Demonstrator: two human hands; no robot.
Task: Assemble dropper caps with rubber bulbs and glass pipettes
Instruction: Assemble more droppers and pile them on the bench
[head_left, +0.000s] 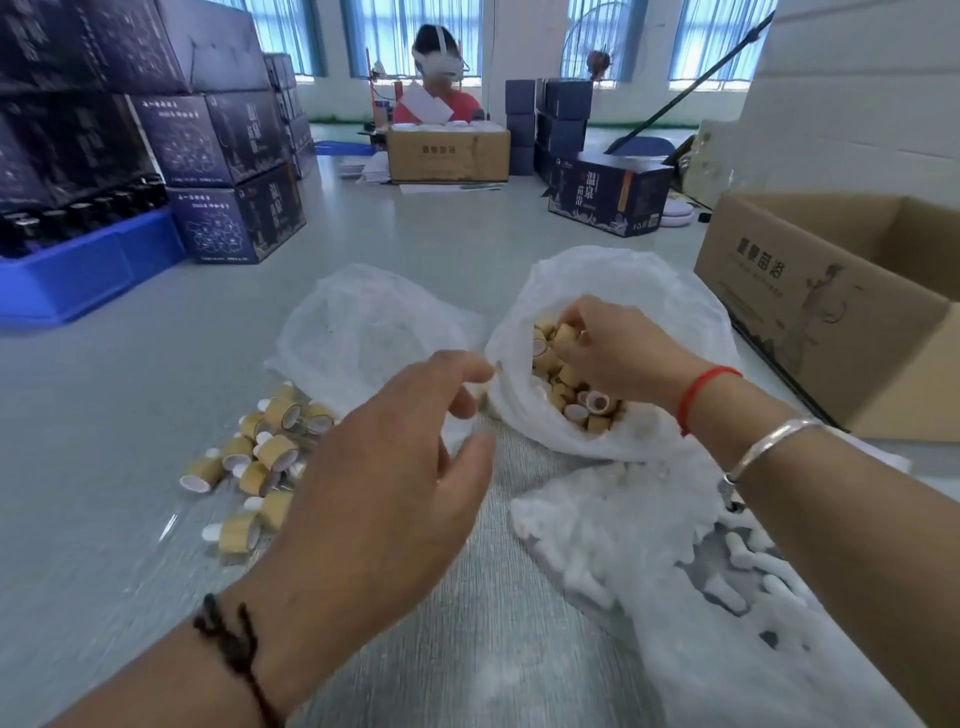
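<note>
The right hand (608, 348) is reaching into the open bag (519, 384), its fingers curling down among the loose caps (563, 374); they seem to be closing on one or more caps, though the knuckles are hiding exactly which. Just to that grip's left, the left hand (395, 467) is pinching the bag's rim between thumb and fingertips, holding the mouth open. The likeliest trouble is starting right here: if the left hand is tugging the thin plastic too hard, or letting it go slack, the mouth could be folding over the right hand or tipping, and caps would be rolling out onto the table (156, 364). A loose grab could also be lifting extra caps that drop on the way out. Nearer the person from the grip, a second bag of white bulbs (623, 525) is lying just beside the cap bag, so the right wrist is passing close over it and a careless withdrawal could be dragging plastic along. Further left, past the left hand, a pile of finished caps (254, 457) with bulbs fitted is lying loose, near enough for a sweeping forearm to scatter it. No pipettes are showing clearly. Open room is lying between the two arms, toward the person; to the right, the carton (810, 312) is walling that side off.
</note>
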